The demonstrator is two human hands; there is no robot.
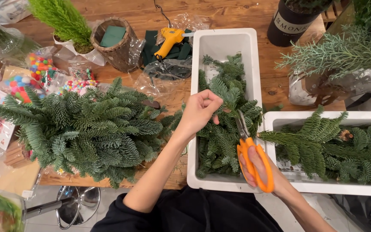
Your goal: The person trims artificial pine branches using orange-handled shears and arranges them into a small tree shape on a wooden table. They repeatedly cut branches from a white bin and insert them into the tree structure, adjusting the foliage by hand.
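The left hand (198, 112) pinches a fir sprig (225, 92) between its fingers (207, 99) above the white tub (205, 51) of cut greenery standing on the wooden counter (125, 13). The right hand (260, 169) has its fingers closed through the handles of orange scissors (250, 148), blades at the sprig's stem. A fir arrangement (86, 129) lies just left, and a yellow glue gun (168, 41) lies farther back.

Green fir sprig (226, 92) upright over white tub (202, 64) w/ cuttings – orange-handled shears (250, 150) just beside, blades up.
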